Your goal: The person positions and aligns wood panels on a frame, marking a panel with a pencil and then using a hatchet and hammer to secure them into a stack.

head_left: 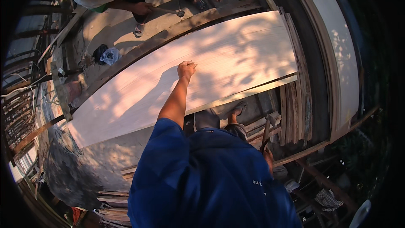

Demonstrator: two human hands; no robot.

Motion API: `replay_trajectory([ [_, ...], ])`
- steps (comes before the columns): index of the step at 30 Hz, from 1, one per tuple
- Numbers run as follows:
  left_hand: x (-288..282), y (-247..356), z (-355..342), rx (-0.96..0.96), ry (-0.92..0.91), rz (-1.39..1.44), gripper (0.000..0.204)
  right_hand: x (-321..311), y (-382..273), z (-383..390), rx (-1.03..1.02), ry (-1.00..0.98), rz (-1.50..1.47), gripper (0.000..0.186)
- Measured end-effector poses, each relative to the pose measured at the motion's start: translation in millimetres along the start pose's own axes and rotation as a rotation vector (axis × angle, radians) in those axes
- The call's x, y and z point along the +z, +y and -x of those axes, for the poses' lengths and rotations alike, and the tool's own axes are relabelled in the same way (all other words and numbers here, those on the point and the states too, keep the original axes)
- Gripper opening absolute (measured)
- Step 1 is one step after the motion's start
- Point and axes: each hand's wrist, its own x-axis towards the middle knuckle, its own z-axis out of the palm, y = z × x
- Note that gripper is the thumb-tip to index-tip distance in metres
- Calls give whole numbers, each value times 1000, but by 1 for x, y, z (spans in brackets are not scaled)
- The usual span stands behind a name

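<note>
My left hand (pixel 186 68) is closed just above a long pale wooden sheet (pixel 240 48), its fingertips pinched on something small that I cannot make out, with its shadow falling on the sheet. At the lower right, my right hand (pixel 267 157), partly hidden by my blue shirt, grips a hammer (pixel 265 135) upright by its handle. A narrow light strip of wood (pixel 265 85) runs along the sheet's near edge.
Across the sheet, another person (pixel 139 8) holds a hammer in one hand. A dark beam (pixel 164 33) borders the far edge. Plastic bags (pixel 109 55) lie on the ground. Stacked boards (pixel 292 114) and a long panel (pixel 337 55) stand at the right; wooden racks (pixel 17 101) at the left.
</note>
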Motion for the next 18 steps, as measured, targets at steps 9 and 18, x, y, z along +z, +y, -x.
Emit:
replay_trajectory([
  [9, -8, 2, 13, 26, 0, 153, 30, -57, 93, -83, -311, -250, 284, 35],
  [18, -17, 19, 15, 93, 202, -46, 24, -116, 4, -33, -45, -56, 65, 34],
])
